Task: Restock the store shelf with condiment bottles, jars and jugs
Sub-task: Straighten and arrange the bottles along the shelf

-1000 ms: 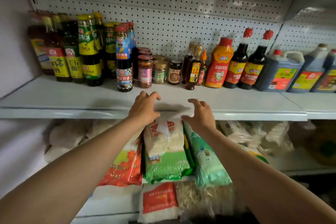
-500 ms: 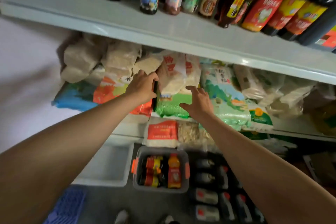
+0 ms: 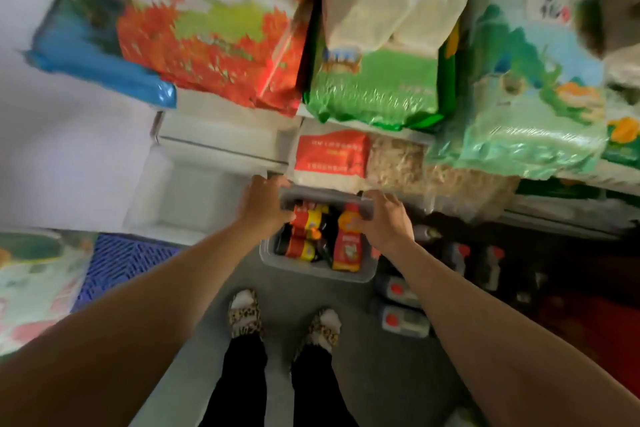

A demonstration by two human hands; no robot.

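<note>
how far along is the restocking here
Done: cannot tell, since the condiment shelf is out of view. In hand: the left hand and right hand reach down at the grey bin on the floor. Left: its bottles, plus jugs lying beside it, remain unshelved.

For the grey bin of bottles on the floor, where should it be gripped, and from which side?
Grip the grey bin by its two short ends, coming from above, one hand per side. It sits level and long, loaded with bottles, so an even two-sided hold likely keeps it from tipping. The left hand and right hand are already at opposite rims.
</note>
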